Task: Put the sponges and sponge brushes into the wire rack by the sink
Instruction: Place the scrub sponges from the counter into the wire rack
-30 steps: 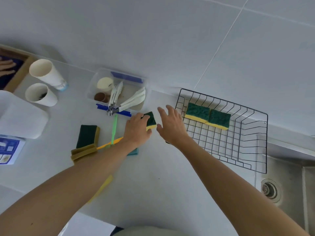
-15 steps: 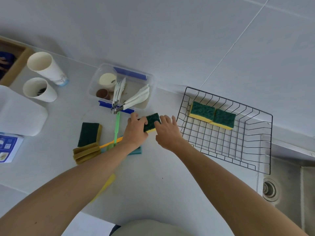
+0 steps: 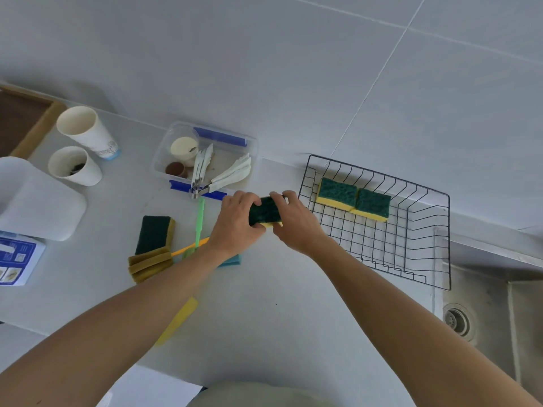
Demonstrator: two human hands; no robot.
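Pale grey surface (image 3: 264, 304) under a grey tiled wall, steel sink (image 3: 484, 312) off to the right with its drain showing.

Both hands up on one green-and-yellow scrub sponge (image 3: 266, 212), held just above the surface, a bit left of the black wire rack (image 3: 417, 230). Left hand (image 3: 238, 221) gripping its left end, fingers curled over the top. Right hand (image 3: 293, 221) pinching the right end, fingers wrapped over the far edge. Sponge not in the rack yet, close to its left rim but apart from it.

Inside the rack already: two more green-topped yellow sponges (image 3: 354, 198), side by side and touching, near the back wall of the rack.

Left of the hands, lying on the surface: dark green sponge with a tan side (image 3: 154, 234), a tan ribbed sponge brush head (image 3: 150, 265) on an orange handle (image 3: 189, 249), a light green brush handle (image 3: 199, 221) crossing over the orange one, a teal sponge (image 3: 232, 259) poking out from under the left forearm, and a flat yellow piece (image 3: 177, 320) partly hidden by the same arm.

Further back: clear plastic tub with blue clips (image 3: 252, 148) holding white tongs and small cups. Two white paper cups (image 3: 79, 148) at far left, next to a white rounded container (image 3: 38, 207) and a blue printed leaflet (image 3: 17, 259).
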